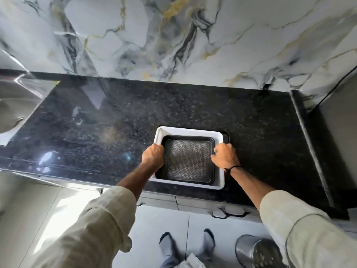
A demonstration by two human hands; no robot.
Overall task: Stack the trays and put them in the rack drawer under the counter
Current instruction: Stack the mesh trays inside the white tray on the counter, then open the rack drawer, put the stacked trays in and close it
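A stack of trays sits on the black granite counter [116, 120] near its front edge. A black tray with a patterned grey floor [188, 159] lies nested inside a white tray [190, 131]. Under them the rim of another dark tray [226, 135] shows at the right. My left hand [153, 156] grips the stack's left side, fingers curled over the rim. My right hand [225, 155] grips the right side the same way. Drawer handles [229, 213] show on the cabinet front below the counter; the drawers look closed.
A steel sink [17, 101] lies at the counter's far left. A marble-patterned wall [173, 35] backs the counter, and a raised ledge [309, 142] bounds it on the right. A perforated steel bin [258, 252] stands on the floor beside my feet [187, 246].
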